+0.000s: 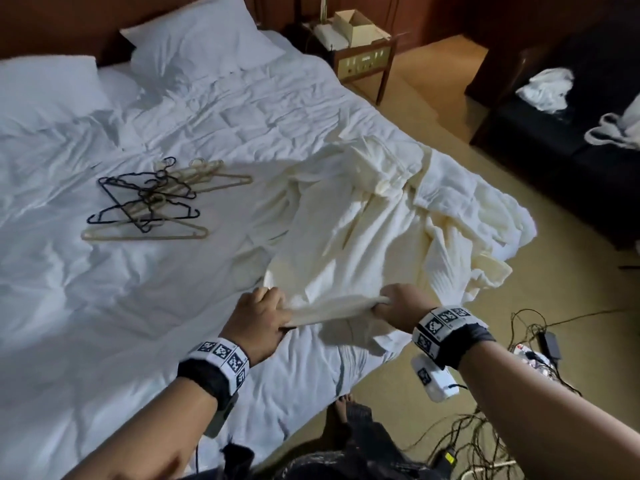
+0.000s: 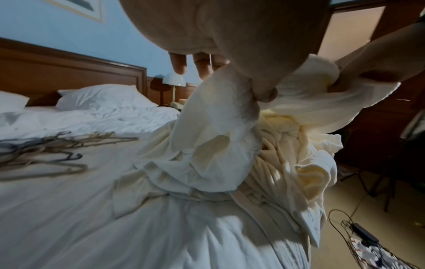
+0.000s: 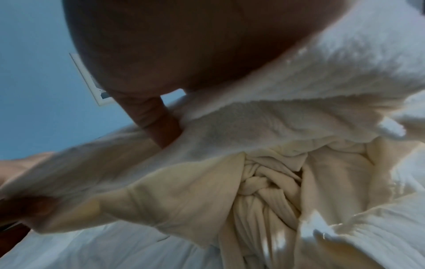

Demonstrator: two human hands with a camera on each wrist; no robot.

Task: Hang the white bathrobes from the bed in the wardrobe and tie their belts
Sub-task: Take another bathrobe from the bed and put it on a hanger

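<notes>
White bedding covered the bed [image 1: 104, 306], with two pillows [image 1: 194, 39] at the headboard end. On the left part of the bed lay a loose pile of hangers [image 1: 152, 199], some black, some beige, overlapping one another. To their right, a cream-white bathrobe [image 1: 363, 230] lay crumpled across the bed's right edge, part of it hanging toward the floor. My left hand [image 1: 258, 320] gripped the near edge of the bathrobe, fingers curled around a fold of cloth. My right hand [image 1: 398, 306] gripped the same edge just beside it, fingers closed on the fabric, so that a short band of cloth was stretched between my two hands. Further right, beyond the bed, a nightstand [image 1: 363, 60] stood against the wall, a dark sofa [image 1: 554, 133] carried more white cloth [image 1: 547, 88], and cables [image 1: 519, 341] lay on the carpet.
</notes>
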